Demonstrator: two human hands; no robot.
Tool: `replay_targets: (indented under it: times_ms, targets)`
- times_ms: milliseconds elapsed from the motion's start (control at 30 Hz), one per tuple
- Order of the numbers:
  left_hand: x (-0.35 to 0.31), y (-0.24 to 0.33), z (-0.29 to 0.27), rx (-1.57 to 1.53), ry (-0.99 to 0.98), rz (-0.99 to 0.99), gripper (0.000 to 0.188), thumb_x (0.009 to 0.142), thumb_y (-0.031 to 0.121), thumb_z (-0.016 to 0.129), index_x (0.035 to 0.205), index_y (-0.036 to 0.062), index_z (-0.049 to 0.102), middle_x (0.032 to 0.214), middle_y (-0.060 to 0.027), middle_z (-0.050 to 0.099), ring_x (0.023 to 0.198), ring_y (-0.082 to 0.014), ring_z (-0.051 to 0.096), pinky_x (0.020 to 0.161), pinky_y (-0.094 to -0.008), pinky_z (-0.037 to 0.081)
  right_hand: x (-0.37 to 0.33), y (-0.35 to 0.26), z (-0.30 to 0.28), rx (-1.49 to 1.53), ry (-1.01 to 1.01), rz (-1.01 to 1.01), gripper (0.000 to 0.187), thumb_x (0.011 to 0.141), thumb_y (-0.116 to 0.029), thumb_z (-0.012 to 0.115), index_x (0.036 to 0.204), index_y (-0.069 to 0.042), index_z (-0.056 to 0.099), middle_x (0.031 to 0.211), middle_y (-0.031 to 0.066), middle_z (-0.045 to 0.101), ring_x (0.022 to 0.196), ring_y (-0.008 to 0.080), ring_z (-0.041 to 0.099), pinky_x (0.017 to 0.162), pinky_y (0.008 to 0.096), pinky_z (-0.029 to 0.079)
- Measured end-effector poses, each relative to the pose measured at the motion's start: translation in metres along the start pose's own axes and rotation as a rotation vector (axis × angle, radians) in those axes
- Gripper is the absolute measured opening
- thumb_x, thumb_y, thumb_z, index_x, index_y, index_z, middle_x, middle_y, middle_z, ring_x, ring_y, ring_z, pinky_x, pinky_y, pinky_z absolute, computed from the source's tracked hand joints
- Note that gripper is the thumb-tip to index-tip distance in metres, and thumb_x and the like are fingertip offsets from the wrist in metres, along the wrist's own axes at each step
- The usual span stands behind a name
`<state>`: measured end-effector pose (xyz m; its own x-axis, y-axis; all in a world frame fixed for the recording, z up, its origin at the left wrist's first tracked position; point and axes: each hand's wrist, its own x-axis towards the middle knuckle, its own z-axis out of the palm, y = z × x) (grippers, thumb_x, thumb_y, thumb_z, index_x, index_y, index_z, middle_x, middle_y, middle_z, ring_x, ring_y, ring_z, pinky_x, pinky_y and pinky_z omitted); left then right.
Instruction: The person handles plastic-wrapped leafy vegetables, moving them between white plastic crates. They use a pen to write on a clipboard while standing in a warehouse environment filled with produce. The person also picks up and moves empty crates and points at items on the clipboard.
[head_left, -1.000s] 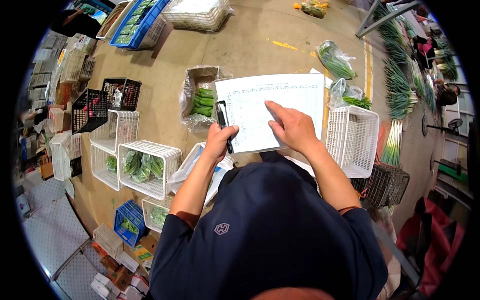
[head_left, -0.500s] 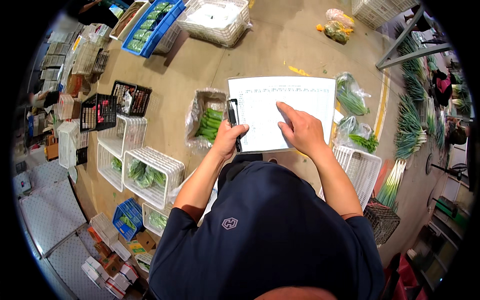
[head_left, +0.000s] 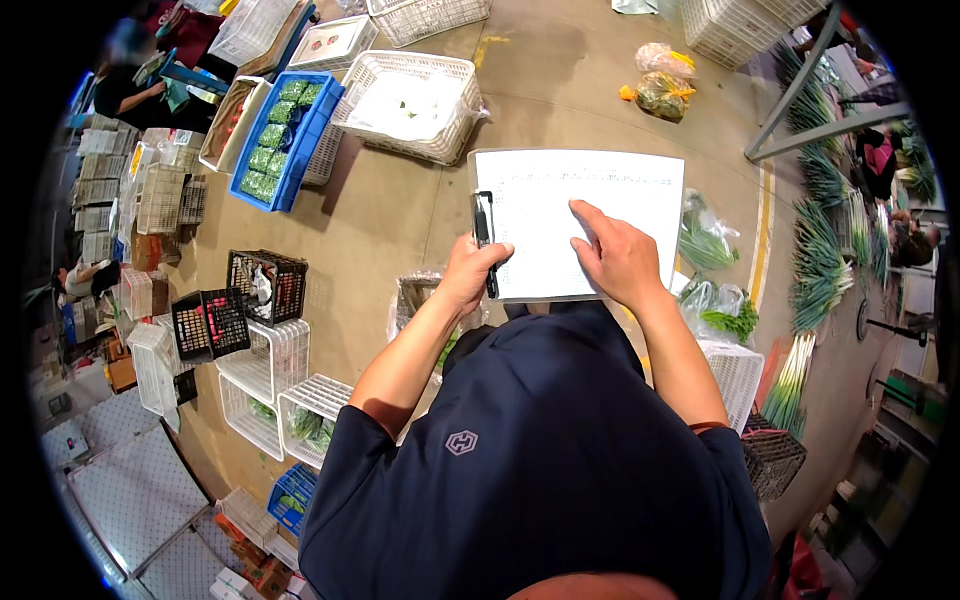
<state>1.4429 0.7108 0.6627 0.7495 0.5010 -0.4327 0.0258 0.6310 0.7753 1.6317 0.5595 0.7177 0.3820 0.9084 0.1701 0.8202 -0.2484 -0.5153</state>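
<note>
A clipboard [head_left: 630,200] with a white printed sheet lies level in front of my chest. My left hand [head_left: 475,272] grips its left edge, the thumb on top of the sheet and the other fingers hidden underneath. Along that edge, by the dark clip, sits a black pen [head_left: 482,220]. My right hand [head_left: 622,258] rests over the right part of the sheet and holds nothing. Its index finger stretches toward the sheet's middle, with the thumb spread apart from it; the remaining fingers are partly hidden.
A blue crate [head_left: 285,150] of bagged greens and a white crate [head_left: 415,105] stand ahead to the left. Black crates [head_left: 210,325] sit on white ones further left. Bagged vegetables [head_left: 710,235] and bundled scallions [head_left: 820,250] lie on the right. A person [head_left: 130,95] stands far left.
The surroundings have shifted downward in view, with more crates showing ahead. My left forearm now covers much of the plastic-lined box. Both hands keep their places on the clipboard.
</note>
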Motion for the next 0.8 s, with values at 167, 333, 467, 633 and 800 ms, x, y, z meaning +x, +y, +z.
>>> replay_targets:
  times_ms: [167,333,467,633,800]
  targets:
    - [0.075,0.031,-0.005,0.014,0.024,-0.029,0.038,0.084,0.007,0.063,0.119,-0.0063,0.059,0.109,-0.0106,0.068,0.096,-0.0171,0.066,0.086,-0.0315,0.053,0.083,0.038,-0.003,0.003,-0.118,0.029,0.047,0.087,-0.022,0.069,0.132,-0.019,0.055,0.08,0.0093,0.067,0.075,0.0303,0.066,0.065,0.0419,0.052]
    - [0.137,0.065,0.014,-0.026,0.116,0.032,0.034,0.083,0.007,0.063,0.115,-0.0067,0.061,0.103,-0.0113,0.069,0.092,-0.0168,0.067,0.083,-0.0318,0.054,0.161,0.081,-0.004,0.041,-0.103,-0.059,0.048,0.086,-0.023,0.069,0.132,-0.02,0.056,0.074,0.0069,0.063,0.07,0.0275,0.064,0.062,0.0393,0.05]
    - [0.19,0.087,0.017,-0.067,0.11,0.032,0.036,0.084,0.006,0.061,0.118,-0.0072,0.059,0.106,-0.0121,0.068,0.093,-0.0181,0.067,0.084,-0.0324,0.054,0.217,0.117,-0.004,-0.016,-0.162,-0.073,0.049,0.087,-0.026,0.068,0.134,-0.021,0.055,0.071,0.0061,0.062,0.069,0.0271,0.064,0.061,0.0394,0.05]
    - [0.246,0.111,0.015,-0.105,0.138,0.041,0.036,0.085,0.006,0.061,0.118,-0.0071,0.059,0.106,-0.0123,0.068,0.092,-0.0183,0.067,0.084,-0.0329,0.054,0.284,0.136,-0.01,-0.008,-0.181,-0.076,0.049,0.088,-0.026,0.067,0.135,-0.022,0.055,0.073,0.0064,0.064,0.07,0.0283,0.064,0.062,0.0404,0.05]
    - [0.312,0.156,0.006,-0.169,0.146,0.046,0.033,0.085,0.005,0.061,0.117,-0.006,0.059,0.104,-0.0117,0.068,0.09,-0.0172,0.066,0.081,-0.0326,0.055,0.353,0.122,-0.001,0.169,0.063,-0.146,0.039,0.075,-0.014,0.08,0.11,-0.008,0.065,0.077,0.0053,0.059,0.066,0.02,0.059,0.059,0.032,0.05]
